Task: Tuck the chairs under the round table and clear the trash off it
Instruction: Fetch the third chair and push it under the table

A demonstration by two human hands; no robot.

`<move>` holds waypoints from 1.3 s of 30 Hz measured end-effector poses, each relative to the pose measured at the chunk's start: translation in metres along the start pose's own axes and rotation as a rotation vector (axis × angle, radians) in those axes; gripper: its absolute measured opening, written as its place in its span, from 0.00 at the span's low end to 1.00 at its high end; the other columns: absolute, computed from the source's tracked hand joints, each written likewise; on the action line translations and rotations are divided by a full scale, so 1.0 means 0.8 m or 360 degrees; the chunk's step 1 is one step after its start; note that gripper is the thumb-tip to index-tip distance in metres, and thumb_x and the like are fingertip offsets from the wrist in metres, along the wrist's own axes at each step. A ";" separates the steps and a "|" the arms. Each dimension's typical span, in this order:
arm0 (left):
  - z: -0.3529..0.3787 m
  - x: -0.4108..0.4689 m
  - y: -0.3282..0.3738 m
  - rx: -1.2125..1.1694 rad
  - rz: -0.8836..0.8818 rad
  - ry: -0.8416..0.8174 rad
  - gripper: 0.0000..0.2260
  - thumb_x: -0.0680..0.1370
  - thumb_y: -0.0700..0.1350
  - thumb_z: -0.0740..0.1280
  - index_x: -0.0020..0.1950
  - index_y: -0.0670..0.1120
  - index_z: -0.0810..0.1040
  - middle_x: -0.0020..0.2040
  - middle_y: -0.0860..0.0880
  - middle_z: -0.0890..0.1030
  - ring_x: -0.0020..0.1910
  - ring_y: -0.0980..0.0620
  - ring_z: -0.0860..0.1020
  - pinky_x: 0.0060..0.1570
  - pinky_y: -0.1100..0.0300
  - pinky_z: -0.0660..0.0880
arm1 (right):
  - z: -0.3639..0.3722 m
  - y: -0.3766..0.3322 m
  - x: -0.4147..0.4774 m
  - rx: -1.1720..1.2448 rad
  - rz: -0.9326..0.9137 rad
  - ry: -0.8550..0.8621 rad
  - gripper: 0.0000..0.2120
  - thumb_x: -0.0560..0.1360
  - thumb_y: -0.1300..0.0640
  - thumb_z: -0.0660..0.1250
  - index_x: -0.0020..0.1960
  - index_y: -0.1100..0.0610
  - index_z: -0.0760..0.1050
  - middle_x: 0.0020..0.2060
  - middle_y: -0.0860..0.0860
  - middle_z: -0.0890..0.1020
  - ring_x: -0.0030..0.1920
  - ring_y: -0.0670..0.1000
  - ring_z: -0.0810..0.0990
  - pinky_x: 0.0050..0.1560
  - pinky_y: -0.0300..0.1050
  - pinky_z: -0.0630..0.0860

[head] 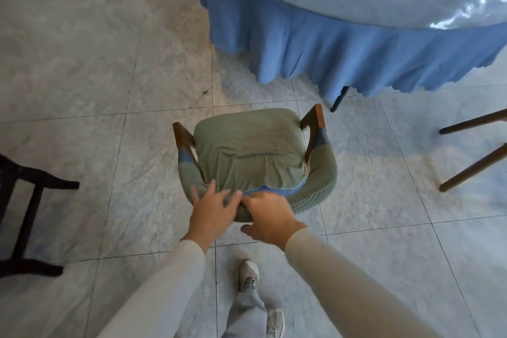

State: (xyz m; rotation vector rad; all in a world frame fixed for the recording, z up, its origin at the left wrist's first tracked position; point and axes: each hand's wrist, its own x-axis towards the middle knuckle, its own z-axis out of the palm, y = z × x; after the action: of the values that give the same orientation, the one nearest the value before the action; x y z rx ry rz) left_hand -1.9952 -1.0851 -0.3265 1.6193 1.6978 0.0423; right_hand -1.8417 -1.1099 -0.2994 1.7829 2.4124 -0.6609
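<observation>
Your left hand [212, 210] lay, fingers spread, on the back of the chair [249, 156]. Your right hand [267, 217] gripped it alongside, fingers curled.

bright, cool daylight coming in from the upper right, glare streaking across the plastic cover [466, 11] on the round table [301, 44], floor tiles [82, 49] washing out pale, shadows falling faint, edges bowing outward, sleeves [167, 293] blurring slightly

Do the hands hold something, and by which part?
The green chair, by the top of its backrest: the right hand grips it, the left hand rests on it with fingers spread.
</observation>
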 end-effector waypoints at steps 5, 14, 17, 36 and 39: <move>0.017 -0.036 0.034 0.0225 0.0440 -0.0126 0.46 0.61 0.82 0.60 0.72 0.56 0.74 0.74 0.53 0.72 0.78 0.54 0.62 0.79 0.44 0.43 | -0.018 0.078 -0.035 -0.0231 0.0212 -0.0008 0.13 0.70 0.45 0.71 0.51 0.49 0.78 0.43 0.46 0.83 0.46 0.51 0.81 0.60 0.47 0.74; 0.027 0.005 0.008 0.0265 0.0368 0.0117 0.19 0.62 0.68 0.68 0.39 0.54 0.83 0.34 0.55 0.79 0.44 0.47 0.79 0.40 0.49 0.81 | -0.005 0.100 -0.022 -0.0327 0.0320 0.0050 0.19 0.72 0.34 0.69 0.51 0.48 0.79 0.42 0.46 0.84 0.45 0.51 0.82 0.59 0.48 0.74; 0.012 0.018 0.013 0.0336 0.0356 0.0102 0.14 0.65 0.62 0.77 0.40 0.53 0.84 0.34 0.54 0.77 0.45 0.47 0.78 0.39 0.50 0.81 | -0.006 0.098 -0.009 -0.0343 0.0377 0.0048 0.19 0.72 0.34 0.68 0.50 0.49 0.79 0.42 0.47 0.84 0.46 0.52 0.82 0.58 0.47 0.73; -0.127 0.243 0.000 0.0490 0.0764 0.0051 0.22 0.62 0.66 0.60 0.35 0.51 0.83 0.34 0.49 0.80 0.39 0.46 0.77 0.35 0.52 0.78 | -0.050 0.074 0.178 -0.0205 0.0655 0.0243 0.17 0.73 0.37 0.68 0.52 0.49 0.80 0.44 0.48 0.83 0.46 0.53 0.81 0.57 0.49 0.72; -0.150 0.291 -0.002 0.0472 0.0829 0.0013 0.19 0.63 0.66 0.63 0.34 0.51 0.82 0.32 0.50 0.80 0.37 0.47 0.78 0.34 0.50 0.78 | -0.061 0.075 0.219 -0.0202 0.0707 0.0267 0.18 0.72 0.36 0.69 0.51 0.49 0.80 0.42 0.48 0.83 0.45 0.54 0.82 0.54 0.50 0.73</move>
State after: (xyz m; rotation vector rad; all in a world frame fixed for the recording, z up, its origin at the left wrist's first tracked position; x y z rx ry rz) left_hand -2.0358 -0.8283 -0.3586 2.2514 1.2887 0.0550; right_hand -1.8338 -0.9206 -0.3265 2.2831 1.9770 -0.3144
